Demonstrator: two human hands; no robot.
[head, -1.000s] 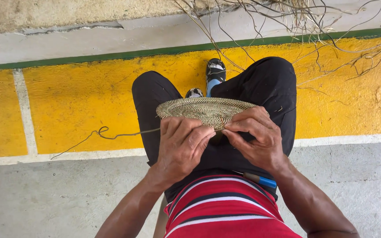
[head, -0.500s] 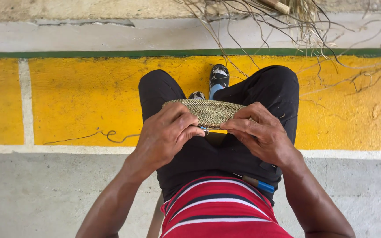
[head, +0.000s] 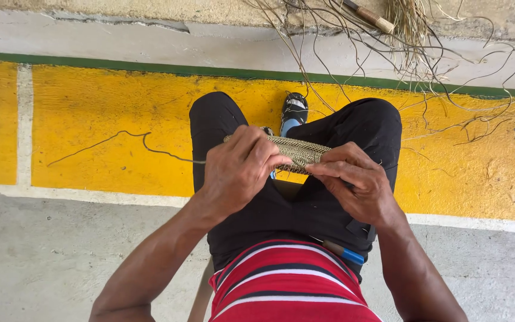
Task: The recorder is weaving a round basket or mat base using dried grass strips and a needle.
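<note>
1. While the person sits with knees apart, a flat woven piece (head: pixel 296 152) of pale fibre lies edge-on between both hands, over the lap in black trousers (head: pixel 305 203).
2. The left hand (head: pixel 239 170) has its grip closed over the near left part of the woven piece, fingers curled across its rim.
3. The right hand (head: pixel 356 182) pinches the right edge, its grip narrow, thumb and fingertips pressed on the weave.
4. A dark loose strand (head: pixel 126 140) trails from under the left hand across the yellow painted floor (head: pixel 108 107).
5. Nothing shows lying on or in the woven piece; its shape is hard to judge at this angle.
6. A tangle of dry fibres (head: pixel 400 42) lies by the far wall, cut off at the top edge.
7. 1 sandalled foot (head: pixel 294 110) shows between the knees; the other is hidden.
8. A blue-tipped object (head: pixel 344 253) at the waist is partly covered by the right wrist.
</note>
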